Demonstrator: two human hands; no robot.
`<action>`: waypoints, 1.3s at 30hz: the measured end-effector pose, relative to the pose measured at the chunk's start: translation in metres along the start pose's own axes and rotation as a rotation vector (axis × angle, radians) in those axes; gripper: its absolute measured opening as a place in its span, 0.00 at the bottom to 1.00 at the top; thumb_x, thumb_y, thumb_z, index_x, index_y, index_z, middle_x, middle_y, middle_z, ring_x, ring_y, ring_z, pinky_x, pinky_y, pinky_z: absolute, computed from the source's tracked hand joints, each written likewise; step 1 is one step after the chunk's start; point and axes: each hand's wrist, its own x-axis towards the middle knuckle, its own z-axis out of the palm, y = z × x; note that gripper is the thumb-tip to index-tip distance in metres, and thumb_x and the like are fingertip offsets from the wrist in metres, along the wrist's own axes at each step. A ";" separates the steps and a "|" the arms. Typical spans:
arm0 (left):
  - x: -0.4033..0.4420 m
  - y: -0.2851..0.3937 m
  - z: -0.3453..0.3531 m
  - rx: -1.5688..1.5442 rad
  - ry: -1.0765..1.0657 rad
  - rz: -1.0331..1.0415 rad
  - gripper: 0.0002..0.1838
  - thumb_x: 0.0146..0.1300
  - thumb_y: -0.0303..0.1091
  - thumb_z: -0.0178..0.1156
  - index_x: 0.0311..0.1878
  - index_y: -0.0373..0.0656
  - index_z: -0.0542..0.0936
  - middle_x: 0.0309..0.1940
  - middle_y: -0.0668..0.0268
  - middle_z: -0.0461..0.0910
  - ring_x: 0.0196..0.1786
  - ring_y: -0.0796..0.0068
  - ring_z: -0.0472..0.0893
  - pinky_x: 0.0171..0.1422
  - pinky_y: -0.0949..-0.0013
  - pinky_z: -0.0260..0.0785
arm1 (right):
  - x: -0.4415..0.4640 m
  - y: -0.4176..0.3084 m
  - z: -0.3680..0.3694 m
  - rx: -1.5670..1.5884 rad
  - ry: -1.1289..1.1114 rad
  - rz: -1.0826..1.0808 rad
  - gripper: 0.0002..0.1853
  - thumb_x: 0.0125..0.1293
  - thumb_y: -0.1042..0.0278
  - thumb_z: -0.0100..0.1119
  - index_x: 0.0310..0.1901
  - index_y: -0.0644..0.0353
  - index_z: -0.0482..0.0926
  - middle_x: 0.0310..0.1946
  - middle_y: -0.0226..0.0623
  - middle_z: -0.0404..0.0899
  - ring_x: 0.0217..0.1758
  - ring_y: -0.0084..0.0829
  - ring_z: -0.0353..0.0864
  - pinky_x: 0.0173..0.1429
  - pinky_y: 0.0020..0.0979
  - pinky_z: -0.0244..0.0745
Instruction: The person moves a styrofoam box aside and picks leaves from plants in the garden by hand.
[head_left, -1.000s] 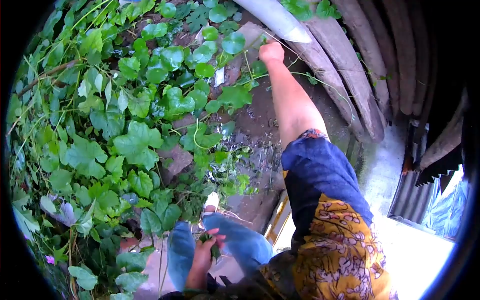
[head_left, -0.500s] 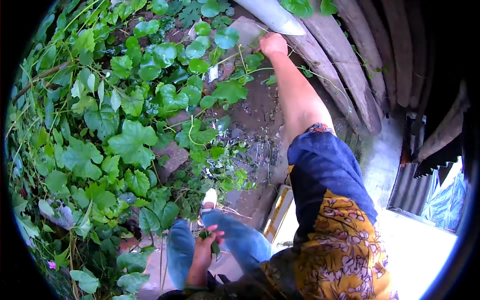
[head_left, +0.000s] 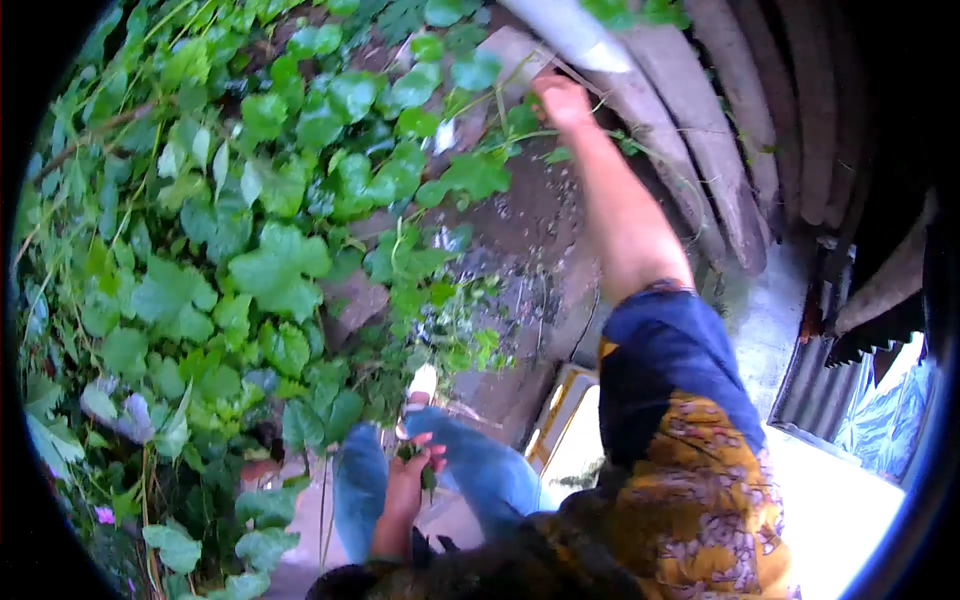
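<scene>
Stretched far forward, my right hand (head_left: 562, 102) is closed at a thin vine (head_left: 515, 143) beside the weathered wooden logs. Blur hides exactly which part of the stem lies in those fingers. Just above this hand, a pale grey pipe (head_left: 570, 35) rests against the logs. My left hand (head_left: 408, 470) is low in front of my legs, its fingers curled around a small bunch of green leaves (head_left: 428, 480). Dense leafy plants (head_left: 275, 270) spread to the left of both hands.
Curved wooden logs (head_left: 690, 125) lean at the upper right. A yellow-edged white box (head_left: 572, 420) stands by my right leg. Dark wet soil (head_left: 525, 230) and a broken stone (head_left: 352, 305) lie ahead of my white shoe (head_left: 422, 383). Corrugated sheeting (head_left: 822, 385) is at the right.
The view has shifted slightly, with the scene moving right. My right hand has turned a little at the vine, its fingers showing more. My left hand still holds the leaves.
</scene>
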 end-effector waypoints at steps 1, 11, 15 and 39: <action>0.002 -0.002 -0.003 0.009 0.019 0.005 0.18 0.63 0.28 0.52 0.56 0.34 0.70 0.40 0.56 0.80 0.36 0.71 0.78 0.43 0.70 0.72 | -0.008 0.005 -0.006 0.061 -0.022 -0.011 0.15 0.56 0.64 0.58 0.43 0.61 0.80 0.29 0.33 0.79 0.25 0.23 0.74 0.28 0.28 0.68; -0.005 -0.003 -0.039 -0.211 0.026 0.024 0.17 0.64 0.30 0.49 0.55 0.35 0.72 0.43 0.55 0.79 0.38 0.68 0.78 0.44 0.69 0.72 | -0.196 0.050 -0.059 -0.056 -0.151 0.341 0.24 0.51 0.60 0.69 0.46 0.65 0.75 0.29 0.30 0.77 0.34 0.24 0.73 0.43 0.28 0.70; -0.031 0.001 -0.051 -0.312 0.001 0.027 0.18 0.64 0.32 0.48 0.55 0.36 0.71 0.44 0.56 0.79 0.38 0.67 0.78 0.45 0.66 0.73 | -0.290 0.093 -0.038 -0.063 -0.104 0.345 0.13 0.54 0.67 0.63 0.40 0.63 0.81 0.28 0.33 0.79 0.34 0.26 0.76 0.44 0.29 0.72; -0.161 0.090 -0.017 -0.137 -0.188 0.013 0.26 0.62 0.39 0.49 0.62 0.37 0.67 0.51 0.56 0.76 0.48 0.65 0.77 0.57 0.59 0.70 | -0.582 0.008 -0.071 0.494 -0.115 0.905 0.05 0.61 0.68 0.59 0.35 0.60 0.77 0.21 0.27 0.72 0.18 0.17 0.67 0.23 0.24 0.64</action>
